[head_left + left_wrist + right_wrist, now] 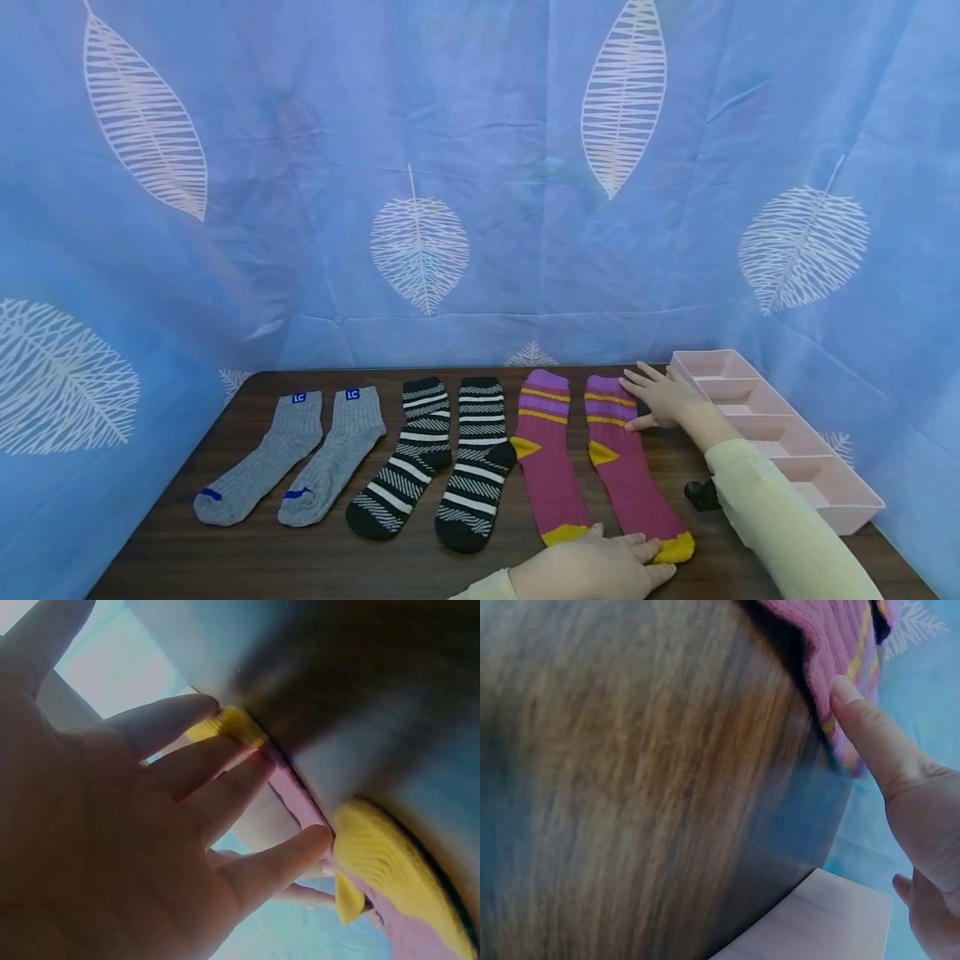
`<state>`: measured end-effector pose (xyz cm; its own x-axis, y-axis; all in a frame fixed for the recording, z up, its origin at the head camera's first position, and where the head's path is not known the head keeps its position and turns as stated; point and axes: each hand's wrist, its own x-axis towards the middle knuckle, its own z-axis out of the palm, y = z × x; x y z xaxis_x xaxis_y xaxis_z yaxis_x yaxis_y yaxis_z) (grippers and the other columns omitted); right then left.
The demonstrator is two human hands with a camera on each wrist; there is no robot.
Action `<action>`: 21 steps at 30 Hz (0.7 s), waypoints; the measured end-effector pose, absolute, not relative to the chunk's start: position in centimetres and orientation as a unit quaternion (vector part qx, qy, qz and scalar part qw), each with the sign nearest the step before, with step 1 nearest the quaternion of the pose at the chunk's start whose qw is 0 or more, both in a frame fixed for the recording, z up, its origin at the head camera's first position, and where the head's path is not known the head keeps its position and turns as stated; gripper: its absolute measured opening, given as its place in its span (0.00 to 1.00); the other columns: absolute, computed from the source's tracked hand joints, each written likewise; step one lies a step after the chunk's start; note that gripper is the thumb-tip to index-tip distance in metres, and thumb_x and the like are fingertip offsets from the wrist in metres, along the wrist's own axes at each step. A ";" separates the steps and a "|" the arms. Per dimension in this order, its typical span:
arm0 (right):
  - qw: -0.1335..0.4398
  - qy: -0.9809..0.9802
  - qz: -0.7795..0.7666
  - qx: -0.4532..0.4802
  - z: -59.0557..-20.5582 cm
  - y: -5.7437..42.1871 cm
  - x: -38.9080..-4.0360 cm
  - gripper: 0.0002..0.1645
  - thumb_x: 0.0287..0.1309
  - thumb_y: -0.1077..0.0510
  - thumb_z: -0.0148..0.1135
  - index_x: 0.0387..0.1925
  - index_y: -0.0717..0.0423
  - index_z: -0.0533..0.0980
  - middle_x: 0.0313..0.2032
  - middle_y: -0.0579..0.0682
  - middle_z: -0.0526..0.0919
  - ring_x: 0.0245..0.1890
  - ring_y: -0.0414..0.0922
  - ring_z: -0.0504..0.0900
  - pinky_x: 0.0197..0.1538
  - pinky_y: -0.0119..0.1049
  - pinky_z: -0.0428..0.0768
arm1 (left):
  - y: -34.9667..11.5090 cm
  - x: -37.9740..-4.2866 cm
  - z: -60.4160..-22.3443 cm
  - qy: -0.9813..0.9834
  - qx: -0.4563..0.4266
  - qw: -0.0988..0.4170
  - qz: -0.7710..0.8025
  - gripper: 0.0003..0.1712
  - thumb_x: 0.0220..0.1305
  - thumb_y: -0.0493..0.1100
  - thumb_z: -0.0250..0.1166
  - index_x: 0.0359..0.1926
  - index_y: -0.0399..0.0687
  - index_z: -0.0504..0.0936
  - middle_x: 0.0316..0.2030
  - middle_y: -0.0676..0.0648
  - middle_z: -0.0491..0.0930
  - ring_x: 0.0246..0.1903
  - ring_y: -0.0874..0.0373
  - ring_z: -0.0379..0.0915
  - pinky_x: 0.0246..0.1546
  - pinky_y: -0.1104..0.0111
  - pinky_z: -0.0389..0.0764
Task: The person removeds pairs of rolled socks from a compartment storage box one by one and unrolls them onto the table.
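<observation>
Two maroon socks with purple striped cuffs and yellow heels and toes lie side by side, a left one and a right one. My left hand reaches over their toe ends, its outstretched fingers touching the right sock near its yellow toe. At the other end, my right hand spreads its fingers beside the purple cuff. In the right wrist view the thumb touches the sock's edge. The left wrist view shows the left palm with fingers extended.
Left of the maroon pair lie two black-and-white striped socks and two grey socks on the dark wooden table. A pink divided tray stands at the right, partly behind the right sleeve. Beside that sleeve sits a small black object.
</observation>
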<state>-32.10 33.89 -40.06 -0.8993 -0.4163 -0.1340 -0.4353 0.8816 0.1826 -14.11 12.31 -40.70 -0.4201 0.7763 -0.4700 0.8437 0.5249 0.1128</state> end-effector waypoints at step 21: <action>-0.003 0.975 0.060 -0.216 -38.7 34.2 -31.5 0.39 0.63 0.39 0.57 0.69 0.54 0.66 0.69 0.64 0.65 0.71 0.68 0.57 0.68 0.71 0.49 | 8.3 -13.2 -40.1 0.815 0.536 0.216 -0.033 0.36 0.71 0.63 0.50 0.75 0.77 0.46 0.75 0.68 0.42 0.75 0.72 0.37 0.71 0.62 0.58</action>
